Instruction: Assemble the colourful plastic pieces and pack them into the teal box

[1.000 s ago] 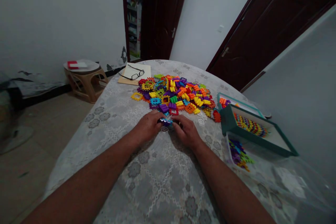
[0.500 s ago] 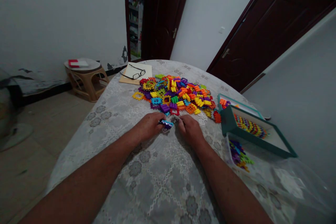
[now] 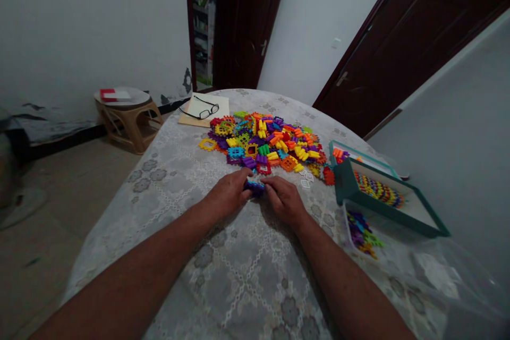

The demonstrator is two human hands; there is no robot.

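Note:
Between my two hands is a small stack of blue and purple plastic building pieces, partly covered by fingers. My left hand grips its left end with thumb and fingers. At the other end, the fingertips of my right hand are pinched against the stack. Just beyond both hands lies a heap of colourful interlocking plastic pieces, with yellow, orange, purple, red, green and blue ones mixed together. A few white outline pieces rest at the heap's near right edge.
On the right, a green box holds strings of coloured beads, beside a clear tub of small pieces and a plastic bag. Eyeglasses lie on a board at the back left. A stool stands beyond the patterned tablecloth.
My hands have come together. The right hand has moved left from a gap beside the blue and purple pieces and now touches them, while the left keeps its grip.

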